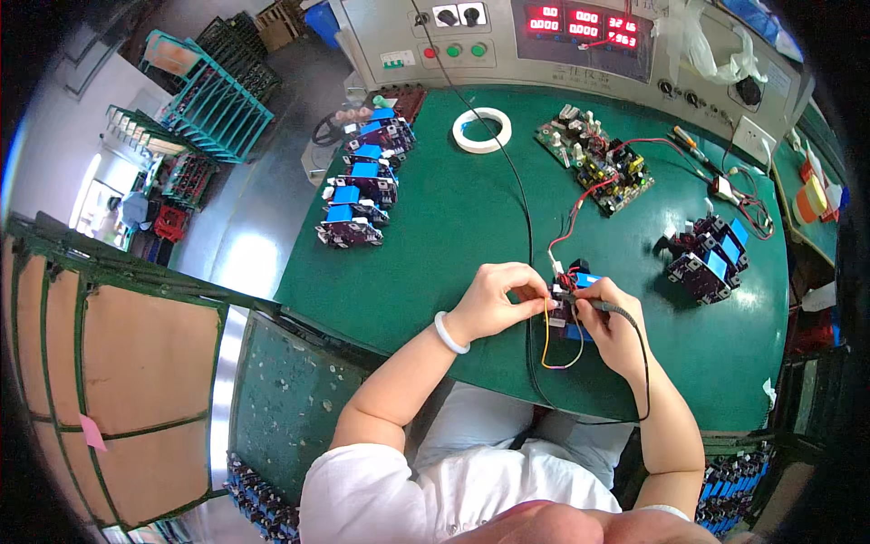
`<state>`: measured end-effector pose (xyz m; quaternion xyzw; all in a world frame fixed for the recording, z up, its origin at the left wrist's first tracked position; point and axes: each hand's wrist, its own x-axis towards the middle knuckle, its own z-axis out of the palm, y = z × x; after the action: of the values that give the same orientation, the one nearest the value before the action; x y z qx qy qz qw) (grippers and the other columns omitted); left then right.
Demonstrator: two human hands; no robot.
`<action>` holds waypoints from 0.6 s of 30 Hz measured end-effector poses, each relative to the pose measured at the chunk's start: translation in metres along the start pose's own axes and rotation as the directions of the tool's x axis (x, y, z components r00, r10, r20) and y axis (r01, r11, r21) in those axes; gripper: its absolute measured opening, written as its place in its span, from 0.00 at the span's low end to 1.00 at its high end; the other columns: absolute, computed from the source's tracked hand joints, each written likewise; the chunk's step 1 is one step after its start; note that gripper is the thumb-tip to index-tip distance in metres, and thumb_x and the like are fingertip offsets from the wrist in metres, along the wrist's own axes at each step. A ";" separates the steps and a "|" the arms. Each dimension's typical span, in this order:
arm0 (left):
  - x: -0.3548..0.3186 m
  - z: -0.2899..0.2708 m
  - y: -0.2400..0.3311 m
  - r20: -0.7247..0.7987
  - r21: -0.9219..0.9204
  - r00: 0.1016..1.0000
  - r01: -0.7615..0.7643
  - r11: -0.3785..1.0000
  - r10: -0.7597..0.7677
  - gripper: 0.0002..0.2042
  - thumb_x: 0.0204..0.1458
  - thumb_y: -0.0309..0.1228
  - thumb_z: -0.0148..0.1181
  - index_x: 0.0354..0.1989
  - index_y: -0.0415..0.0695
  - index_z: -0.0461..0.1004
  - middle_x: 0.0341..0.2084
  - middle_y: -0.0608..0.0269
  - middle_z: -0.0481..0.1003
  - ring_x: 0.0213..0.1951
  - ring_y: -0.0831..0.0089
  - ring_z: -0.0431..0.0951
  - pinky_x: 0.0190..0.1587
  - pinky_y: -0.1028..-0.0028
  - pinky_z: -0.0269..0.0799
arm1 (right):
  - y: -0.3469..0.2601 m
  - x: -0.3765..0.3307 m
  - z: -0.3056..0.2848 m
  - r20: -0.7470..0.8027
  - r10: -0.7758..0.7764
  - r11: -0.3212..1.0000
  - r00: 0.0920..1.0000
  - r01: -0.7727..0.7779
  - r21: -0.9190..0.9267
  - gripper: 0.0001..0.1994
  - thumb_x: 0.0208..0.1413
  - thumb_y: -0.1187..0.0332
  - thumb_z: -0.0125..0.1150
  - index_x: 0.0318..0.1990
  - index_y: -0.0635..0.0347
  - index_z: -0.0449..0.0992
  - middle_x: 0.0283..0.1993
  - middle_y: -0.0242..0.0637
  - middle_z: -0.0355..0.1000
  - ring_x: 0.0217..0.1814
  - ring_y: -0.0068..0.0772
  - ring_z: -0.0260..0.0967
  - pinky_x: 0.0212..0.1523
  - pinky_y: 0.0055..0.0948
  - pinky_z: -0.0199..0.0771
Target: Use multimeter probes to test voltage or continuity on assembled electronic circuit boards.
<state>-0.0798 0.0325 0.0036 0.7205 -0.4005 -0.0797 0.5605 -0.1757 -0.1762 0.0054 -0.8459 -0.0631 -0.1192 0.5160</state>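
Note:
A small circuit board [558, 319] with blue blocks lies on the green bench in front of me. My left hand [497, 297] is closed in a pinch at its left side, with the end of a thin yellow wire [545, 340] at the fingertips. This wire loops down and back up toward the board. Over the board's right side, my right hand [618, 328] grips a slim dark probe [589, 303] with a black cord [645, 363]. The probe's tip points left, close to the left fingertips; exact contact is too small to see. Red leads [564, 234] run to the board.
Several similar boards stand in a row [364, 177] at left, and more [711, 258] at right. A larger circuit board [595, 160] and a white tape roll [482, 131] lie farther back. Behind stands a test panel [489, 68] with red displays. A long black cable [521, 186] crosses the bench.

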 end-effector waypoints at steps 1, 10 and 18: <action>-0.001 0.000 0.000 0.003 -0.010 1.000 0.004 1.000 -0.004 0.05 0.47 0.23 0.71 0.29 0.40 0.79 0.27 0.62 0.79 0.28 0.76 0.79 0.30 0.77 0.74 | 0.000 -0.001 0.001 0.007 0.017 1.000 1.000 -0.018 0.007 0.05 0.56 0.75 0.63 0.39 0.61 0.75 0.27 0.43 0.71 0.22 0.35 0.68 0.26 0.30 0.68; 0.003 0.001 0.001 -0.006 0.035 1.000 -0.010 0.999 0.011 0.07 0.46 0.25 0.73 0.29 0.39 0.79 0.28 0.61 0.80 0.29 0.75 0.80 0.32 0.77 0.75 | -0.002 -0.003 -0.009 0.031 0.175 0.980 0.984 -0.177 0.090 0.08 0.64 0.68 0.56 0.34 0.63 0.69 0.21 0.36 0.65 0.23 0.22 0.59 0.25 0.28 0.62; 0.005 0.000 -0.003 -0.008 -0.005 1.000 0.024 1.000 -0.024 0.07 0.45 0.24 0.73 0.28 0.39 0.79 0.29 0.60 0.80 0.27 0.77 0.80 0.31 0.78 0.75 | -0.007 0.006 -0.011 0.112 0.136 0.990 0.984 -0.138 0.015 0.06 0.61 0.70 0.57 0.34 0.64 0.70 0.24 0.46 0.68 0.25 0.40 0.67 0.30 0.34 0.68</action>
<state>-0.0748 0.0299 0.0022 0.7241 -0.3894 -0.0846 0.5629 -0.1732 -0.1824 0.0180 -0.8477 -0.0346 -0.0356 0.5281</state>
